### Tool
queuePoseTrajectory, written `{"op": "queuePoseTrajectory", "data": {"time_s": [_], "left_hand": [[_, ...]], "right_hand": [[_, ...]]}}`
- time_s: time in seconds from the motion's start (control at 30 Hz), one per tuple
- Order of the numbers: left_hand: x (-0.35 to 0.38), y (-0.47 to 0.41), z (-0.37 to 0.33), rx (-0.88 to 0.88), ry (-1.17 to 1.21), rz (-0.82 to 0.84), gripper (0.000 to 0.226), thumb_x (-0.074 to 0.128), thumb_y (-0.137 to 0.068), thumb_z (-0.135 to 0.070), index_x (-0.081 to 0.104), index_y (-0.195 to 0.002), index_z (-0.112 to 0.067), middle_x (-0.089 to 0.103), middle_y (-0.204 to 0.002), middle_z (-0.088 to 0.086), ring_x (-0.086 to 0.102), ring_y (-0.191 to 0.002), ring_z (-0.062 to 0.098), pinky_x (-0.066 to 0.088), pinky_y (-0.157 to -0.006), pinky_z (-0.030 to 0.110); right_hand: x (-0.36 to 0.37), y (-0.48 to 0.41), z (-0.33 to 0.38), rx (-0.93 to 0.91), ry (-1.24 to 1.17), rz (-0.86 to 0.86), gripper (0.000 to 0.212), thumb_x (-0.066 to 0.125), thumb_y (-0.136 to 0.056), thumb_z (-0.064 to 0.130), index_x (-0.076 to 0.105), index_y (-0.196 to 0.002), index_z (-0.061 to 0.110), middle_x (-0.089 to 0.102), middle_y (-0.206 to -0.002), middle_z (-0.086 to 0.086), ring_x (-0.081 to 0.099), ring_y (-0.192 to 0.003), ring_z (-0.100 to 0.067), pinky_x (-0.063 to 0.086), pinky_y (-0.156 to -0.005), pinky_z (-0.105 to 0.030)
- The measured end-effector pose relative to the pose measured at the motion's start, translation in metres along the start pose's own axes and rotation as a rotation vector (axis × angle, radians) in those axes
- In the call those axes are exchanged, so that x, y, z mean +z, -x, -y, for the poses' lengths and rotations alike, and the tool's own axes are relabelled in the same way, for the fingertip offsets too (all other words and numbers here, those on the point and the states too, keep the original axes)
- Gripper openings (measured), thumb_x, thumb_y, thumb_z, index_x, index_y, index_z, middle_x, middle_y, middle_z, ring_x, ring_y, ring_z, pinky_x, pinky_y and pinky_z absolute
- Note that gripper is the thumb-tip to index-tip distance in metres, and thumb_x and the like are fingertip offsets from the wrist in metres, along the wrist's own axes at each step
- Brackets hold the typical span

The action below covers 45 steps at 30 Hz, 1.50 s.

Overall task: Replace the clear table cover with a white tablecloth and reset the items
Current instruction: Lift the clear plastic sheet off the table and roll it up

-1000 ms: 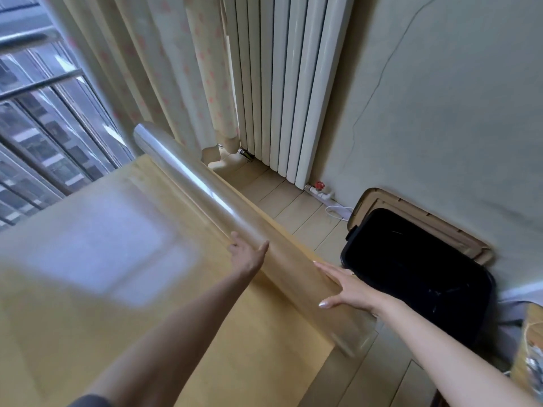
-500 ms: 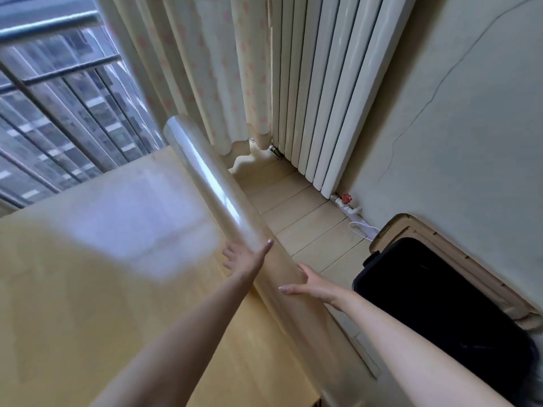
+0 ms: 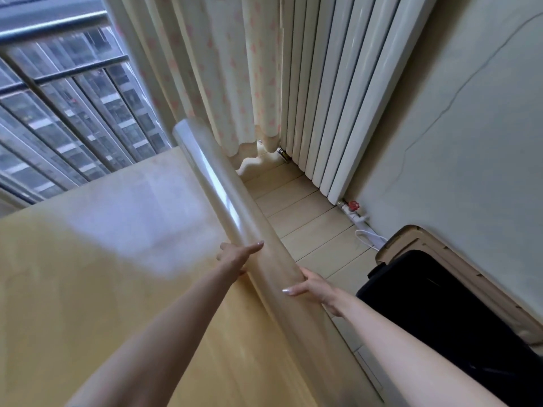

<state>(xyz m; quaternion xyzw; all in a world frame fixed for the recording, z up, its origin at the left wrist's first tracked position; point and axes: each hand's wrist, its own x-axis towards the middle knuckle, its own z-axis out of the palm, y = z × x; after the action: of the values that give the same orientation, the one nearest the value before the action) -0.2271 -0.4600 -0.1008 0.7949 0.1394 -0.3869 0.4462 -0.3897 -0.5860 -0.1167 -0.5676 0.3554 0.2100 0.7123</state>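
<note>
The clear table cover [image 3: 223,195] is rolled into a long tube lying along the right edge of the light wooden table [image 3: 88,289]. My left hand [image 3: 238,257] touches the near side of the roll with straight fingers. On the roll's far side, my right hand [image 3: 311,286] holds it, fingers wrapped behind it and the thumb lying on top. The roll's near end runs out of view at the bottom. No white tablecloth is in view.
A white radiator [image 3: 338,98] and a patterned curtain [image 3: 223,69] stand past the table's corner. A black suitcase [image 3: 440,318] lies open on the tiled floor at the right, by the wall. A window with bars [image 3: 58,113] fills the left.
The view has swung right and nearer to the roll. My right hand has slid up the roll toward my left hand. The roll stays at the table's right edge.
</note>
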Motion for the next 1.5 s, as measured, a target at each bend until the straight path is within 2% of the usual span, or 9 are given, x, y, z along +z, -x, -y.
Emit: {"op": "queuePoseTrajectory", "data": {"time_s": [0.17,0.37,0.47,0.63,0.9,1.07,1.27,1.37,1.5], "left_hand": [[0.015,0.005,-0.002,-0.020,0.103,0.059,0.109,0.078,-0.076,-0.030,-0.001,-0.146,-0.004,0.035,-0.142,0.020,0.045,-0.124,0.036,0.047,-0.095,0.046],[0.033,0.007,0.000,-0.002,0.230,0.172,0.073,0.080,-0.072,-0.033,0.044,-0.128,-0.003,0.056,-0.121,0.010,0.056,-0.098,0.024,0.046,-0.079,0.033],[0.047,0.013,0.002,0.044,0.294,0.236,0.054,0.074,-0.078,-0.019,0.050,-0.123,0.000,0.062,-0.101,0.008,0.059,-0.079,0.018,0.046,-0.060,0.028],[0.070,0.014,-0.009,0.088,0.376,0.338,0.041,0.073,-0.080,-0.021,0.058,-0.113,-0.001,0.066,-0.112,0.014,0.065,-0.089,0.022,0.055,-0.070,0.034],[0.114,0.035,-0.054,0.142,0.327,0.588,0.067,0.062,-0.083,-0.049,0.027,-0.133,-0.020,0.068,-0.106,0.021,0.069,-0.089,0.039,0.058,-0.074,0.047],[0.159,0.055,-0.075,0.156,0.505,0.625,0.058,0.061,-0.087,-0.034,0.041,-0.137,-0.011,0.057,-0.132,0.008,0.061,-0.102,0.020,0.053,-0.070,0.039],[0.208,0.083,-0.091,0.305,0.330,0.775,0.075,0.074,-0.070,-0.033,0.041,-0.136,-0.020,0.062,-0.122,0.015,0.067,-0.099,0.034,0.052,-0.084,0.050],[0.249,0.110,-0.096,0.341,0.292,0.830,0.068,0.071,-0.071,-0.025,0.041,-0.132,-0.030,0.064,-0.118,0.013,0.066,-0.100,0.035,0.050,-0.084,0.047],[0.311,0.143,-0.092,0.392,0.208,0.876,0.048,0.066,-0.085,-0.015,0.047,-0.128,-0.026,0.067,-0.113,0.010,0.064,-0.105,0.033,0.051,-0.082,0.038]], "right_hand": [[-0.006,-0.001,0.001,0.008,-0.040,-0.061,0.065,0.080,-0.058,0.009,0.058,-0.118,0.021,0.071,-0.108,-0.006,0.068,-0.100,-0.026,0.053,-0.092,-0.043],[-0.022,0.012,0.000,-0.006,-0.004,-0.101,0.070,0.078,-0.049,0.003,0.052,-0.113,0.016,0.065,-0.114,-0.008,0.065,-0.100,-0.026,0.054,-0.088,-0.038],[-0.033,0.019,-0.007,-0.019,-0.038,-0.181,0.070,0.074,-0.049,-0.005,0.051,-0.114,0.012,0.067,-0.108,-0.012,0.065,-0.095,-0.027,0.056,-0.079,-0.038],[-0.046,0.042,-0.019,-0.122,-0.039,-0.336,0.055,0.065,-0.062,-0.024,0.053,-0.107,0.005,0.069,-0.094,-0.007,0.062,-0.080,-0.019,0.055,-0.067,-0.030],[-0.109,0.084,-0.031,-0.276,-0.006,-0.494,0.055,0.062,-0.062,-0.028,0.056,-0.097,0.013,0.069,-0.089,-0.008,0.059,-0.076,-0.023,0.051,-0.061,-0.038],[-0.166,0.103,-0.053,-0.220,0.092,-0.616,0.071,0.067,-0.059,-0.023,0.058,-0.112,0.024,0.069,-0.096,-0.004,0.065,-0.089,-0.021,0.057,-0.074,-0.037],[-0.217,0.131,-0.078,-0.175,0.129,-0.624,0.086,0.072,-0.066,-0.013,0.043,-0.135,0.030,0.060,-0.120,0.002,0.054,-0.118,-0.020,0.049,-0.097,-0.036],[-0.245,0.149,-0.052,-0.278,-0.041,-0.505,0.085,0.073,-0.072,-0.005,0.036,-0.138,0.032,0.058,-0.122,0.005,0.053,-0.114,-0.010,0.045,-0.085,-0.014],[-0.287,0.168,-0.025,-0.379,-0.209,-0.487,0.072,0.074,-0.074,0.002,0.043,-0.132,0.032,0.060,-0.123,0.002,0.058,-0.105,-0.004,0.046,-0.073,-0.013]]}}
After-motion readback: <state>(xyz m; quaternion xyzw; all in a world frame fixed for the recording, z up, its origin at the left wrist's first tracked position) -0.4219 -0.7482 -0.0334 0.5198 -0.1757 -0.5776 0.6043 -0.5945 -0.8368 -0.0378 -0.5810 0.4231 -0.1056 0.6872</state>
